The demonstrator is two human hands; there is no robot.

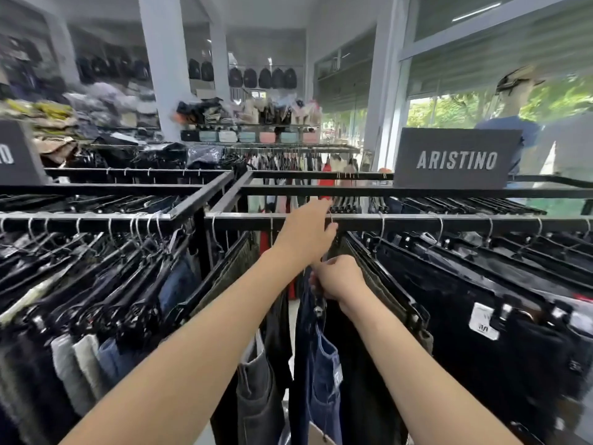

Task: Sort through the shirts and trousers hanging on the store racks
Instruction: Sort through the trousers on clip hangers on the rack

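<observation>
far left of the front rail [417, 221], a dark sign [12, 152] was cut by the frame edge and showed only a final "o". below it the neighbouring rack's trousers [96, 284] hung packed on clip hangers. at the front rail's middle the left hand [308, 234] reached up, fingers over and thumb under, closed on a hanger hook [332, 220]. just below the rail the right hand [340, 279] was curled tight on the waist of the blue jeans [321, 364], which hung in a gap between the other pairs; their small label was too blurred to read. right of them, under the same rail, came olive trousers [378, 284], then black trousers [465, 300] with a white tag [483, 321] whose print could not be made out. behind the rail, to the right, a sign [455, 159] read "aristino". the sorting looked to be mid-rack: one pair was in hand, many pairs hung on either side, and no shirts were being handled, so most of the job seemed left.
</observation>
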